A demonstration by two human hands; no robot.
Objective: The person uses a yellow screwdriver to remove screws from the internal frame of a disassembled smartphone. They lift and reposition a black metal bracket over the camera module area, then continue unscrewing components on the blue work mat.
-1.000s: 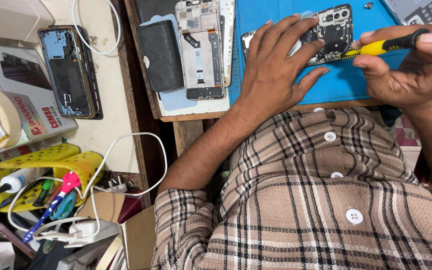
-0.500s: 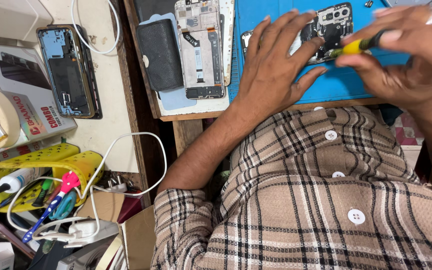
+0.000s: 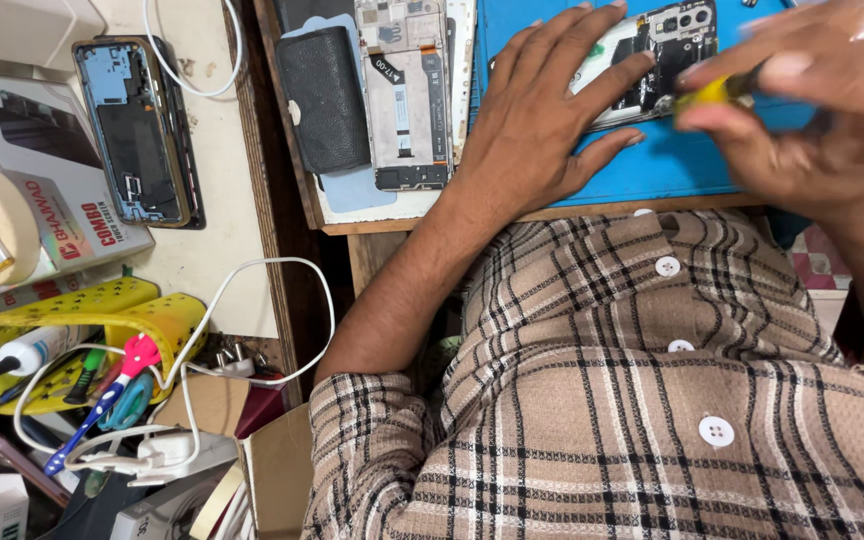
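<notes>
Starting at the far left, you have a yellow basket of tools and white cable, then a stripped phone frame on the pale desk, a black wallet-like pouch and another bare phone chassis. Your left hand lies flat with its fingers spread, pinning the opened phone to the blue mat on the far side of the bench. That phone looks light, thin and fragile (exposed boards, small connectors), so I'd hold it by the rim, not the circuitry. At the right, your right hand pinches a yellow-handled screwdriver between thumb and fingertips, tip toward the phone; blur hides the tip.
</notes>
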